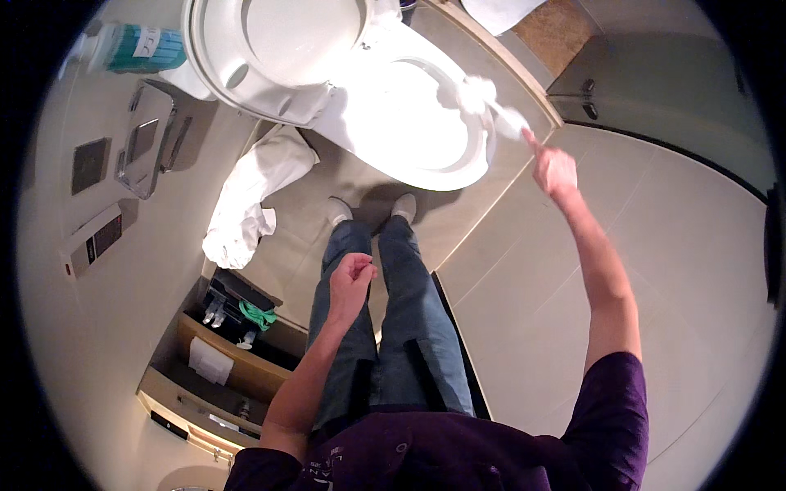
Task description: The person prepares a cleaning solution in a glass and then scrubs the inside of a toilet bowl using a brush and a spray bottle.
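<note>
My right hand [554, 169] is closed around the end of a white toilet brush [506, 119], with one finger stretched along its handle. The brush's white head is over the right rim of the toilet bowl [479, 166]; glare and blur hide whether they touch. The bowl's inside is washed out by bright light. Above it the toilet lid and seat [301, 37] stand raised. Over my thighs hangs my left hand [352, 282], its fingers curled, with nothing visible in it.
A teal bottle [147, 48] stands at upper left. A white cloth or bag [258, 184] lies beside the left wall. Open shelving [245, 347] holds a green cloth [258, 315] and bottles. A wall-mounted metal holder [146, 140] juts out at left. A glass door [657, 104] is at right.
</note>
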`<state>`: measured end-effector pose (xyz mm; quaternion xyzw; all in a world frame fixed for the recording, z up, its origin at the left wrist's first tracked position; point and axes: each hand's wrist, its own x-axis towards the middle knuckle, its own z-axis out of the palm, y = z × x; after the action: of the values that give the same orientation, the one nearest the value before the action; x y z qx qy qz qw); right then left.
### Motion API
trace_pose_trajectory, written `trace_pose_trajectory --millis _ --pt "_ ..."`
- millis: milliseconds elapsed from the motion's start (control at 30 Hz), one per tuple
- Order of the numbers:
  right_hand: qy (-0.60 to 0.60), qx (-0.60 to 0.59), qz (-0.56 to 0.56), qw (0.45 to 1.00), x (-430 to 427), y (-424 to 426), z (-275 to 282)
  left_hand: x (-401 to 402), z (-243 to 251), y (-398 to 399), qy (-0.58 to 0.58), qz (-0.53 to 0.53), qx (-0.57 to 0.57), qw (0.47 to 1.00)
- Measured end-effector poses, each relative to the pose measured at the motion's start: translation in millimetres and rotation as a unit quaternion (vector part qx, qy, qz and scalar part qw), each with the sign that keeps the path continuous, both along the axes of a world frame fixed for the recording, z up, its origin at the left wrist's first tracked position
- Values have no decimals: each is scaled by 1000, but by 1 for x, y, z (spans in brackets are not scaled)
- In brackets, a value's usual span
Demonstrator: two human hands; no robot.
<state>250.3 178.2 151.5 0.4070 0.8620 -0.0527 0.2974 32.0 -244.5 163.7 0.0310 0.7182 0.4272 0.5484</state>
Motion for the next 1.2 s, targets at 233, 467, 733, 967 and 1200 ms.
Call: trace_pose_trajectory --millis 233,467,733,967,1200 --pt "129 -88 -261 953 101 -172 -6 0 2 -5 -15 -26 16 999" --pt "274 -212 -619 704 -2 -307 -29 -20 -7 -18 10 -60 10 998" --pt "382 -408 -751 352 -176 -252 -11 -32 -12 -35 -15 -49 11 999" --pt "416 -407 -794 175 -184 -160 -63 -43 -18 -52 -4 -2 3 1000" --pt "338 -506 -746 272 -230 -70 -89 -55 -22 -59 -7 -30 -8 999"
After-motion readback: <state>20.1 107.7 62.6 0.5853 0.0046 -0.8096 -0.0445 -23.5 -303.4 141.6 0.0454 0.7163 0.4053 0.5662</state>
